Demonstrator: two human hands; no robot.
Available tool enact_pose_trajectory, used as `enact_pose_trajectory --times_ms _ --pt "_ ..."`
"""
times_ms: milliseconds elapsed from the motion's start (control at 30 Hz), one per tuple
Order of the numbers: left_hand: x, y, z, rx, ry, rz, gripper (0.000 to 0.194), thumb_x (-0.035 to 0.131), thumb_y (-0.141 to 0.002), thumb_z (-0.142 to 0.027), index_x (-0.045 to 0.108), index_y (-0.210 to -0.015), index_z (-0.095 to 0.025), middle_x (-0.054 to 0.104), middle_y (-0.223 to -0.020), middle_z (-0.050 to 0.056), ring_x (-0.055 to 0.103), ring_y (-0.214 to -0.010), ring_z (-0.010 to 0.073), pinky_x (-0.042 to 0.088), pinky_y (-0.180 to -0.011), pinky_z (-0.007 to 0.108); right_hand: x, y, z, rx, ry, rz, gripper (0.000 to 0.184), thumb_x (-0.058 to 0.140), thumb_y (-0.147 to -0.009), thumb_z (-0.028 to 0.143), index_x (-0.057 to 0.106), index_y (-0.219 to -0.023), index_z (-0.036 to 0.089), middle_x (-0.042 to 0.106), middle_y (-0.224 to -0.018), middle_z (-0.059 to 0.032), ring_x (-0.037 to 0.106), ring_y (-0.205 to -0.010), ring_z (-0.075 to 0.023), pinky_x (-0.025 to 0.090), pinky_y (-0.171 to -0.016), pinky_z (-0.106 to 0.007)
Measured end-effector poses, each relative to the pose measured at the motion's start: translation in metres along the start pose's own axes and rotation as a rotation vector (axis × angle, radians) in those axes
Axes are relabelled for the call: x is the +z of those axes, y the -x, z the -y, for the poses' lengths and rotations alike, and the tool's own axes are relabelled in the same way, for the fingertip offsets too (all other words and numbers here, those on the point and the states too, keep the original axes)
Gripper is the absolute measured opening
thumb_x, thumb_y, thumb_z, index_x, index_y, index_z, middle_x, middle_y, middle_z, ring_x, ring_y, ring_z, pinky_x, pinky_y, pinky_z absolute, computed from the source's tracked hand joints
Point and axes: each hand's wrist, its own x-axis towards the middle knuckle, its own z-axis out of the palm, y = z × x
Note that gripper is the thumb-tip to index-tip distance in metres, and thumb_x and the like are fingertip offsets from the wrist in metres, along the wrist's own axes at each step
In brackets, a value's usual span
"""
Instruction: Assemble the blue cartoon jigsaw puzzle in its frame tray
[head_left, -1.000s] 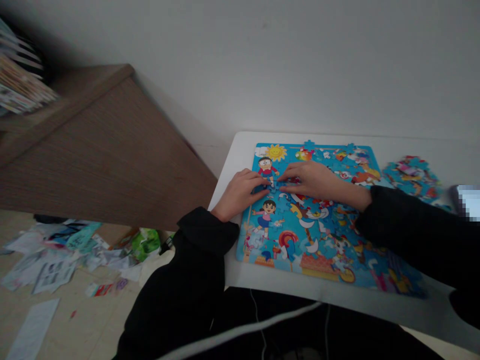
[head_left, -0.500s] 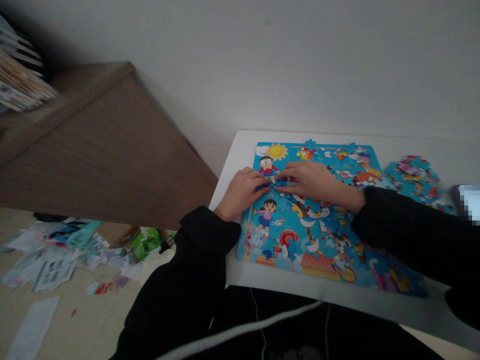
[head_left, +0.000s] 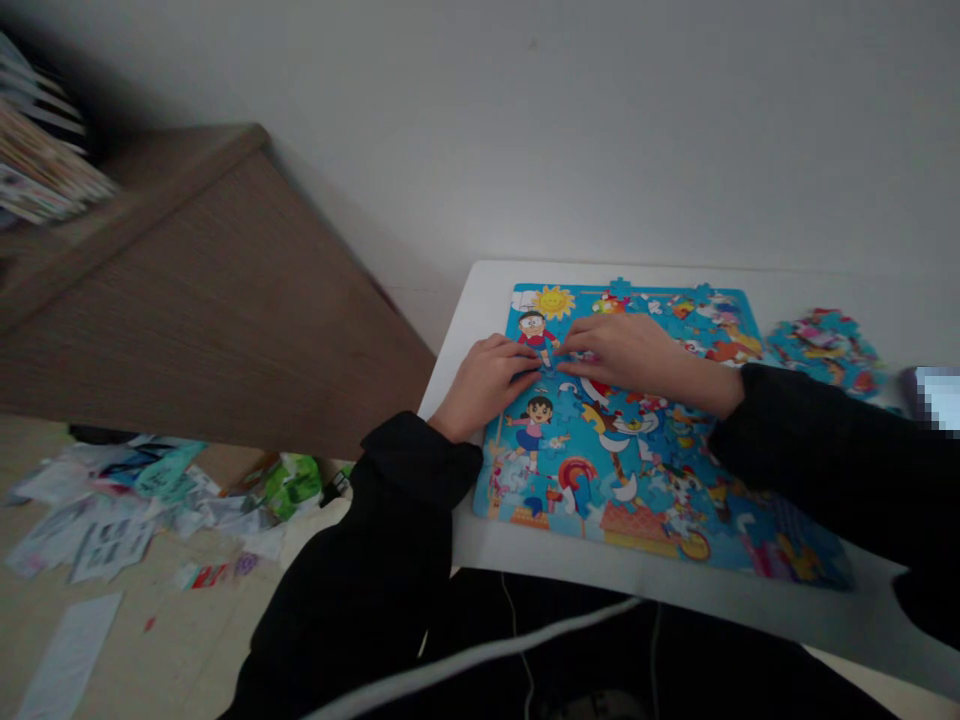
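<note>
A colourful cartoon jigsaw puzzle, mostly blue, lies on the white table with a smiling sun and several figures on it. My left hand rests at its left edge, with thumb and fingertips closed on a blue jigsaw piece below the boy in red. From the right, my right hand reaches across the puzzle, its thumb and fingers pinched at the same spot. The fingers partly hide this piece. A girl figure shows just below my hands.
Loose jigsaw pieces are heaped right of the board, near a device with a lit screen. A brown wooden cabinet stands to the left, papers and bags littering the floor below it. A pale cable crosses my lap.
My right hand has shifted slightly up and to the right, widening the gap between the two hands' fingertips. My left hand stays almost in place.
</note>
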Motion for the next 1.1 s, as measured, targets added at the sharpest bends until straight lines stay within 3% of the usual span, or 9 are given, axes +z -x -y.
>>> enact_pose_trajectory --times_ms 200,333,500,733,933,1100 --pt "0.001 0.001 0.002 -0.012 0.106 -0.037 0.016 0.059 -0.089 -0.028 0.067 -0.099 -0.020 0.071 -0.102 0.002 0.061 -0.095 0.0180 0.044 -0.088 0.035 -0.007 0.019 0.013 0.022 -0.002 0.111 0.043 0.057 -0.080 0.058 0.070 -0.099 0.021 0.067 -0.096 -0.0069 0.062 -0.080 -0.0216 0.033 -0.053 -0.029" --pt "-0.002 0.002 0.004 -0.059 0.119 -0.111 0.018 0.063 -0.086 -0.031 0.068 -0.100 -0.021 0.071 -0.103 0.003 0.060 -0.098 0.0191 0.044 -0.090 0.036 -0.004 0.023 0.026 0.019 0.020 0.134 0.037 0.063 -0.078 0.052 0.071 -0.098 0.022 0.067 -0.097 -0.0067 0.062 -0.082 -0.0230 0.032 -0.051 -0.028" --pt "-0.007 0.003 0.008 -0.220 0.077 -0.216 0.016 0.060 -0.088 -0.029 0.070 -0.095 -0.018 0.072 -0.098 0.004 0.063 -0.094 0.0192 0.046 -0.089 0.035 -0.003 0.019 0.027 0.025 -0.015 0.141 0.028 0.062 -0.079 0.044 0.071 -0.094 0.022 0.067 -0.093 -0.0061 0.062 -0.077 -0.0212 0.031 -0.053 -0.028" --pt "-0.006 0.005 0.010 -0.361 0.049 -0.143 0.015 0.058 -0.087 -0.025 0.070 -0.094 -0.020 0.072 -0.098 0.003 0.064 -0.095 0.0206 0.048 -0.089 0.036 -0.005 0.012 0.025 0.007 -0.109 0.112 0.029 0.063 -0.073 0.038 0.069 -0.095 0.021 0.068 -0.092 -0.0061 0.060 -0.076 -0.0205 0.034 -0.057 -0.030" --pt "-0.009 0.004 0.008 -0.453 0.056 -0.097 0.017 0.054 -0.088 -0.021 0.070 -0.095 -0.019 0.072 -0.099 0.005 0.064 -0.097 0.0215 0.047 -0.090 0.037 -0.001 -0.025 0.016 0.016 -0.224 -0.077 0.030 0.064 -0.073 0.037 0.067 -0.095 0.018 0.068 -0.092 -0.0063 0.060 -0.085 -0.0215 0.039 -0.068 -0.030" --pt "-0.011 0.003 0.007 -0.456 0.071 -0.068 0.016 0.055 -0.087 -0.020 0.069 -0.094 -0.019 0.072 -0.099 0.005 0.063 -0.096 0.0213 0.047 -0.090 0.037 0.013 -0.044 0.012 -0.004 -0.239 -0.071 0.028 0.063 -0.073 0.034 0.066 -0.096 0.018 0.068 -0.095 -0.0057 0.060 -0.090 -0.0226 0.040 -0.073 -0.031"
